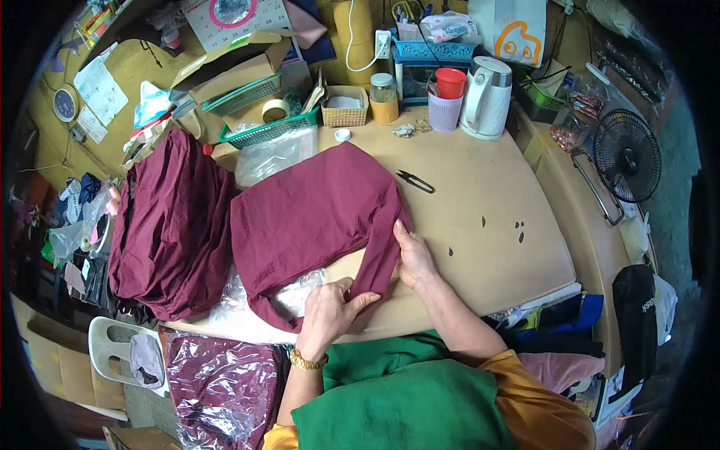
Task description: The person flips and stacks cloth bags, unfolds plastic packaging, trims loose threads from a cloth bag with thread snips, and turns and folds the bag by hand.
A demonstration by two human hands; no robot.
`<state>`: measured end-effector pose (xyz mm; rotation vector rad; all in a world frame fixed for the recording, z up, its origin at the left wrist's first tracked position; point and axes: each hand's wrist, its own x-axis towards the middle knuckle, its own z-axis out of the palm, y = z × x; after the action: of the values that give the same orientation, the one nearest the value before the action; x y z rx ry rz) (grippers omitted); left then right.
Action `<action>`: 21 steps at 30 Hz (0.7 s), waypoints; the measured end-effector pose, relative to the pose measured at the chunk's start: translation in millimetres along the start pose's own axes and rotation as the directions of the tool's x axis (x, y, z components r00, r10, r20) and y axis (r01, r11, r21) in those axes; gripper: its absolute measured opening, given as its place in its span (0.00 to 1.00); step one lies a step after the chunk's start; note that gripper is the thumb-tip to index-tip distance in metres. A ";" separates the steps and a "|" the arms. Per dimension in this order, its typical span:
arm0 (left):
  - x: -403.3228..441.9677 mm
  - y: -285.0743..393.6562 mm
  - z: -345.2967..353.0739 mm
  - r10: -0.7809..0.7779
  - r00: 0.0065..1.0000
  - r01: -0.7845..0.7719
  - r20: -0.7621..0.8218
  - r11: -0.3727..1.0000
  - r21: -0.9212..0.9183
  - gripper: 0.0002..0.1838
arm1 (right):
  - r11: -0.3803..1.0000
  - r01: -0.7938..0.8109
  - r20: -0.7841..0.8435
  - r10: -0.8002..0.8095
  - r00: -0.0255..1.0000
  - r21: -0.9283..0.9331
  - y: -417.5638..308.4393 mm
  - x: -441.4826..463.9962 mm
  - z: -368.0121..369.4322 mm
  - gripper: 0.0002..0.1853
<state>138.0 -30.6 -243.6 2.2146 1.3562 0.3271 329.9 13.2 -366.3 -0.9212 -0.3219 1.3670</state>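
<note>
A maroon cloth bag (pixel 307 206) lies flat on the tan table, its wide strap looping toward my body. My left hand (pixel 328 309) is closed on the lower part of the strap, thumb pointing right. Higher on the same strap, at its right edge, my right hand (pixel 414 259) grips the cloth; some of its fingers are hidden beneath. Clear plastic (pixel 300 292) shows through the loop, under the strap. Black thread snips (pixel 415 181) rest beyond the bag, apart from both hands.
A heap of maroon cloth (pixel 172 225) stands at the left. Plastic-wrapped maroon pieces (pixel 221 386) lie below it, near a white chair (pixel 112 349). Along the back are green baskets (pixel 277 129), a jar (pixel 384 97), a red cup (pixel 451 82) and a white kettle (pixel 486 97).
</note>
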 end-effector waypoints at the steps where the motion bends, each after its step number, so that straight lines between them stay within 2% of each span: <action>1: -2.0 -4.1 9.4 0.154 0.970 -0.172 -0.187 0.982 -0.084 0.20 | 1.000 -0.002 -0.005 0.002 1.000 -0.001 -0.2 5.8 -5.6 0.26; 2: -5.2 -9.3 13.2 0.153 0.971 -0.171 -0.185 0.981 -0.088 0.20 | 0.999 0.043 -0.027 -0.042 0.999 0.034 -1.4 12.1 -11.1 0.27; 4: -10.0 -14.1 11.0 0.060 0.998 -0.063 -0.028 0.993 -0.098 0.19 | 0.994 0.092 -0.050 -0.089 0.995 0.065 0.4 18.3 -16.0 0.27; 5: -11.2 -15.1 7.8 0.045 0.998 -0.044 0.052 0.999 -0.029 0.16 | 0.992 0.111 -0.083 -0.116 0.990 -0.057 1.9 19.7 -15.9 0.27; 6: -8.8 -14.9 10.1 0.048 0.998 -0.046 0.052 0.998 -0.031 0.16 | 0.976 0.123 -0.114 -0.145 0.983 -0.178 3.8 20.7 -16.2 0.27; 7: -5.7 -14.5 15.5 0.102 0.989 -0.113 -0.109 0.988 -0.103 0.17 | 0.973 0.119 -0.021 -0.125 0.992 -0.197 -6.2 8.4 -6.5 0.25; 8: -1.7 -13.7 20.4 0.138 0.952 -0.187 -0.273 0.969 -0.162 0.18 | 0.973 0.114 -0.019 -0.121 0.993 -0.200 -7.4 -1.1 0.3 0.25; 9: 8.2 -10.3 22.3 0.234 0.884 -0.268 -0.405 0.963 -0.026 0.21 | 0.961 0.194 0.086 -0.180 0.980 -0.198 -6.0 -8.9 7.5 0.22; 10: 18.4 -7.0 24.7 0.230 0.882 -0.264 -0.412 0.964 -0.025 0.21 | 0.944 0.274 0.193 -0.238 0.952 -0.186 -3.5 -15.0 15.1 0.20; 11: 28.5 -3.8 27.5 0.216 0.838 -0.258 -0.502 0.966 -0.016 0.21 | 0.924 0.348 0.208 -0.314 0.926 -0.158 0.8 -20.0 23.5 0.18; 12: 37.1 -2.4 30.6 0.203 0.785 -0.255 -0.586 0.967 -0.007 0.21 | 0.923 0.352 0.214 -0.316 0.924 -0.158 4.1 -21.3 18.8 0.18; 13: 44.0 -3.3 34.2 0.188 0.763 -0.263 -0.618 0.964 -0.031 0.16 | 0.940 0.297 0.303 -0.238 0.923 -0.168 2.2 -24.5 15.8 0.18; 14: 46.7 -6.9 37.1 0.191 0.761 -0.267 -0.620 0.963 -0.031 0.16 | 0.952 0.242 0.384 -0.157 0.910 -0.185 1.1 -27.2 13.1 0.19; 16: 50.1 -12.0 40.7 0.179 0.802 -0.224 -0.570 0.975 -0.008 0.10 | 0.969 0.210 0.368 -0.150 0.918 -0.128 -1.4 -36.6 15.3 0.18; 18: 51.9 -12.3 41.5 0.178 0.784 -0.232 -0.595 0.972 -0.015 0.07 | 0.986 0.151 0.275 -0.126 0.953 -0.072 -4.6 -42.7 18.3 0.14; 20: 53.6 -18.1 41.4 0.123 0.774 -0.242 -0.622 0.964 -0.110 0.06 | 0.975 0.181 0.253 -0.144 0.957 -0.128 12.1 -26.5 -8.7 0.13; 21: 51.7 -16.6 38.2 0.047 0.816 -0.205 -0.576 0.955 -0.213 0.08 | 0.960 0.207 0.235 -0.161 0.958 -0.186 17.2 -19.5 -17.6 0.11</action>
<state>167.3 9.4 -287.8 2.0548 1.3376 1.2306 325.6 -12.6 -383.7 -0.8890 -0.7149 1.2774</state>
